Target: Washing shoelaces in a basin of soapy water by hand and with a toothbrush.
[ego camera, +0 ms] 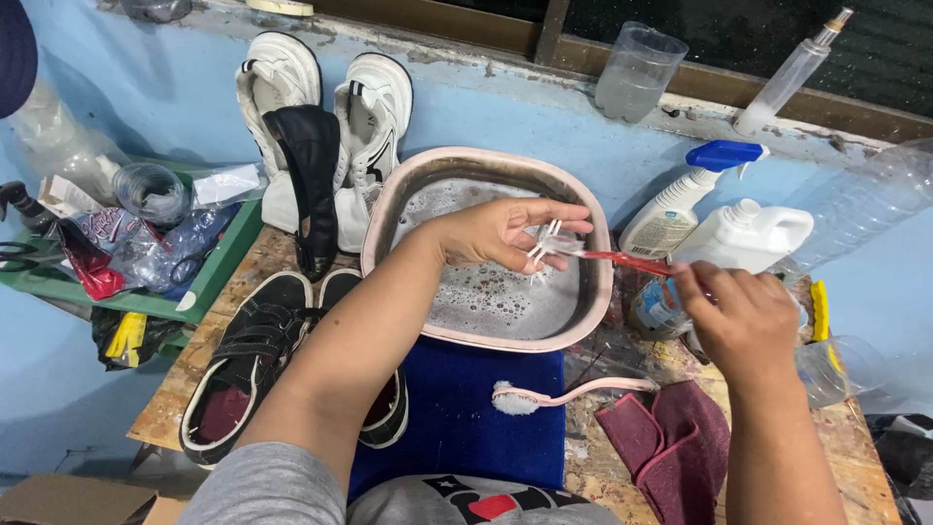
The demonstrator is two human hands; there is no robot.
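The left hand (496, 233) pinches white shoelaces (546, 243) over the soapy pink basin (583, 321) at the surface's back edge. The right hand (743, 316) grips a red toothbrush (622, 261), lying sideways, its bristles touching the laces, handle pointing right.

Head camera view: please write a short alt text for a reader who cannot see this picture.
Over a pink-rimmed basin of soapy water, the left hand holds white laces while the right hand scrubs them with a red-handled toothbrush. A pink brush lies on a blue mat; black shoes and white shoes sit to the left.
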